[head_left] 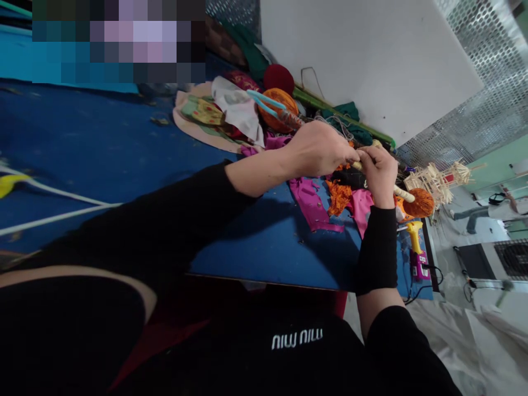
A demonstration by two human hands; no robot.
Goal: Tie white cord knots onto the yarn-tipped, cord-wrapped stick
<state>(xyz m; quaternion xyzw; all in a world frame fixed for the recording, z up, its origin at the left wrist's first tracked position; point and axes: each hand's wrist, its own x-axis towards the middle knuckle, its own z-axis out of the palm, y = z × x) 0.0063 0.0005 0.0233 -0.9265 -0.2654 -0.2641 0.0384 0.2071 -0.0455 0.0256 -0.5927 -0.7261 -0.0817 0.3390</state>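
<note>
My left hand (324,149) is closed, its fingertips pinched close to those of my right hand (378,168). Both hands grip a pale wrapped stick (404,193), whose thick end sticks out past my right hand. A light blue loop (266,102) and a dark patterned shaft (291,118) come out on the far side of my left hand, in line with the stick. Most of the gripped part is hidden by my fingers. Beneath my hands lie magenta fabric (311,206), crumpled orange material (339,197) and pink fabric (361,208).
On the blue table (256,253) are an orange ball (277,109), a dark red ball (278,78) and fabric scraps (239,107). A yellow and purple glue gun (416,247) with a cord lies at the right end. A thin-stick structure (439,184) stands behind. A person (487,212) is farther off.
</note>
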